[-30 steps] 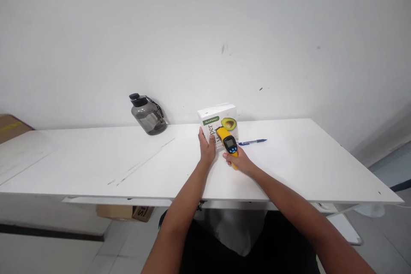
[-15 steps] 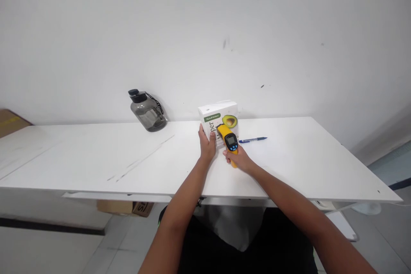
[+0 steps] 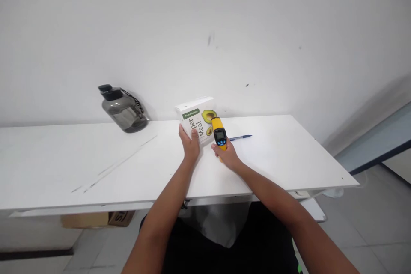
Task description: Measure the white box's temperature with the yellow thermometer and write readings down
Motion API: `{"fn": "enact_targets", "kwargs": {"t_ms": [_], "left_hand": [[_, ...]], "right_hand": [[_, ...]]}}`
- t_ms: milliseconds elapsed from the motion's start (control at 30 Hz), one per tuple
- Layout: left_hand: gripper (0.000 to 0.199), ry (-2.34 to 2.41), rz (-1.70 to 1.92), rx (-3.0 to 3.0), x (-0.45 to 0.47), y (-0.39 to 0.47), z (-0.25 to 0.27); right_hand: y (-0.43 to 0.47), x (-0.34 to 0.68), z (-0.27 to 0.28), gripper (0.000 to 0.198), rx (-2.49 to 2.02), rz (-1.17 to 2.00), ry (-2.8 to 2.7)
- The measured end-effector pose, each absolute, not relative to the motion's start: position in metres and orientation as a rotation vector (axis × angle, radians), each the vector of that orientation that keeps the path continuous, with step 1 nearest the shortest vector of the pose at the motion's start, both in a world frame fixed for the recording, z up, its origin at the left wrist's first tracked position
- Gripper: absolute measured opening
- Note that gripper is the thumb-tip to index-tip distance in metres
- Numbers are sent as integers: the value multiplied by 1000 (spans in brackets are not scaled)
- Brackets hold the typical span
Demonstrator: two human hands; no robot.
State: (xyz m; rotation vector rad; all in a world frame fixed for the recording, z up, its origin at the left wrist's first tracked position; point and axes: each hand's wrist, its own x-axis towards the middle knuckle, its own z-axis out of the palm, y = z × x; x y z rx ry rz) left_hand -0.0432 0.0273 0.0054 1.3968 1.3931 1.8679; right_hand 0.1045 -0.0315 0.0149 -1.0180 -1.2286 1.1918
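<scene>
My left hand [image 3: 190, 142] grips the lower left part of a white box [image 3: 192, 120] printed with avocados and the words "NutriMotion" and "Meal". The box is tilted, its front towards me. My right hand [image 3: 227, 154] is wrapped round the handle of a yellow and black infrared thermometer [image 3: 218, 130], whose small screen and blue buttons face me. The thermometer's head points away from me and overlaps the box's right edge in view; I cannot tell whether they touch. Just right of the thermometer, a blue pen [image 3: 241, 138] lies on the table.
A grey see-through water bottle [image 3: 125, 111] with a black lid and strap stands at the back left of the white table [image 3: 128, 167], near the wall [image 3: 257, 43]. Below the table's front edge, a cardboard box [image 3: 86, 219] shows on the left.
The thermometer has turned more upright and shifted towards the box's right edge, baring more of the printed front. The whole view has swung, so the bottle, box and pen appear further left.
</scene>
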Motion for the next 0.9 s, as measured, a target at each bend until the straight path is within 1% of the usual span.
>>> {"fn": "enact_targets", "kwargs": {"t_ms": [100,367,900], "left_hand": [[80,1443,1869,1390,-44,28,6],[83,1487,1831,1346,-42,26,9],[80,1461,1859,1347,-43,29,6]], "right_hand": [[-29,107,18,42,-1038,1170,-1182],[-22,107,14,42,-1118,1239,-1087],[-24,106,15,46,-1107,1184,-1135]]}}
